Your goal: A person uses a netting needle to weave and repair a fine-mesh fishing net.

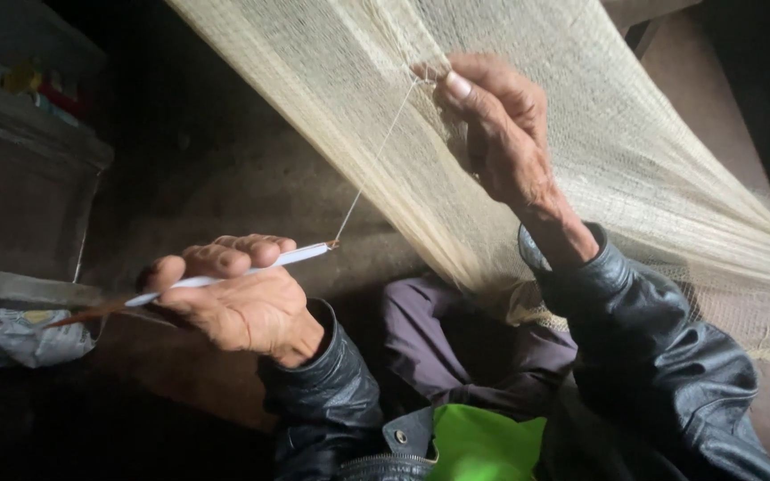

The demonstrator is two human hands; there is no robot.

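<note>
A pale cream fishing net [634, 151] hangs taut from the top centre down to the right. My right hand [496, 125] pinches a fold of the mesh between thumb and fingers high in the middle. My left hand [238, 298] grips a slim white netting needle [265, 264] that points up and right. A thin thread [380, 147] runs from the needle's tip up to the spot pinched by my right hand. Both arms wear a dark shiny jacket.
My knees in purple-grey trousers [456, 338] are below the net, with a bright green cloth [483, 441] at the bottom. A crumpled grey plastic bag [11, 334] lies at the left. A dark ledge with small coloured objects [37, 85] is at top left.
</note>
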